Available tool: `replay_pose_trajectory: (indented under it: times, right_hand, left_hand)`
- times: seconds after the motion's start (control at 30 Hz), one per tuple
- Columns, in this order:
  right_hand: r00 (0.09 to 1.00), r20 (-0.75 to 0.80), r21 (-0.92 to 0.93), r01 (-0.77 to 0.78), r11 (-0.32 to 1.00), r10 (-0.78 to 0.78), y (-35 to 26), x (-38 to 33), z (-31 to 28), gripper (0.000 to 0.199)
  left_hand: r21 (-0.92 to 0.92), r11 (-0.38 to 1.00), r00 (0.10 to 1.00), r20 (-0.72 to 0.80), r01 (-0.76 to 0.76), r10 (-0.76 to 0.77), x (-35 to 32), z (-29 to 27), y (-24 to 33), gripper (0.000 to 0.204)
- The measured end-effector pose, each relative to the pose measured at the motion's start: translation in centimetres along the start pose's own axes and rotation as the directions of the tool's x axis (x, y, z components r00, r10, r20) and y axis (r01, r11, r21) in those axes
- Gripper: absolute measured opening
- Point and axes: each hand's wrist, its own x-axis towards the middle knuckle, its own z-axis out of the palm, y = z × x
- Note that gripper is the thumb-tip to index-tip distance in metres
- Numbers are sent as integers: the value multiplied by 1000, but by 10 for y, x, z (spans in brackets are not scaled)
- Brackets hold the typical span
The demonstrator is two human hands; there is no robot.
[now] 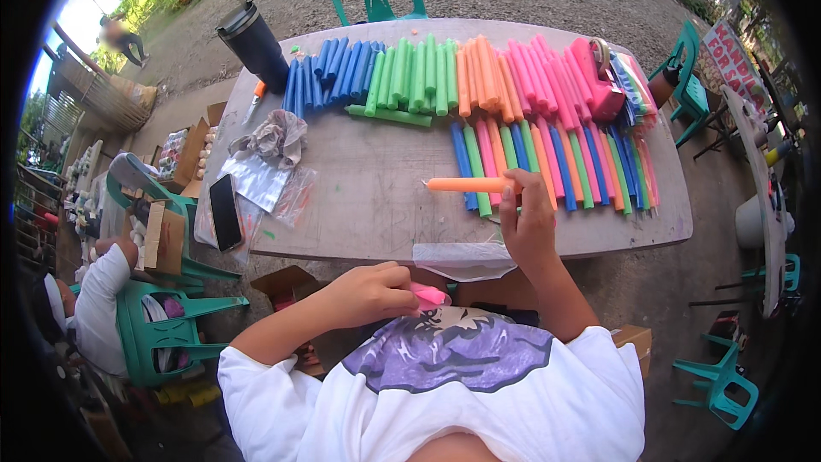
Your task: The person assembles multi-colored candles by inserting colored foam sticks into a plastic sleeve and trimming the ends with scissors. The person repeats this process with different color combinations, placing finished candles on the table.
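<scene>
The slim orange candle (466, 184) is held crosswise, white wick (424, 182) toward nine o'clock; a partly hidden pink object (429, 294) sits toward six.

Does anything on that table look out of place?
Yes: one green candle lies nearly crosswise below the green row, where the others point lengthwise. A crumpled greyish wad on the left also looks untidy.

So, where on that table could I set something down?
The pale rectangular table is bare in the middle, between the clear plastic bags and the long mixed-colour candles; its front right corner is free too. The back is crowded with blue, green, orange and pink candles.
</scene>
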Motion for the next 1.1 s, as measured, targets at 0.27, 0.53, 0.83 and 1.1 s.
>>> replay_pose_trajectory:
  times: [0.27, 0.53, 0.83, 1.1]
  right_hand:
    - [981, 110, 551, -196, 811, 162, -5, -13, -34, 32]
    - [866, 447, 372, 47, 927, -224, -27, -24, -20, 27]
    - [932, 302, 356, 85, 931, -200, -22, -35, 1, 29]
    - [951, 302, -443, 85, 893, 60, 9, -25, 8, 36]
  left_hand:
    - [-184, 974, 963, -210, 132, -170, 9, 9, 5, 16]
    - [-129, 983, 932, -323, 131, -167, 14, 22, 17, 19]
    - [-14, 995, 928, -359, 102, -100, 10, 15, 23, 25]
    - [-57, 992, 904, -409, 111, -125, 7, 15, 26, 26]
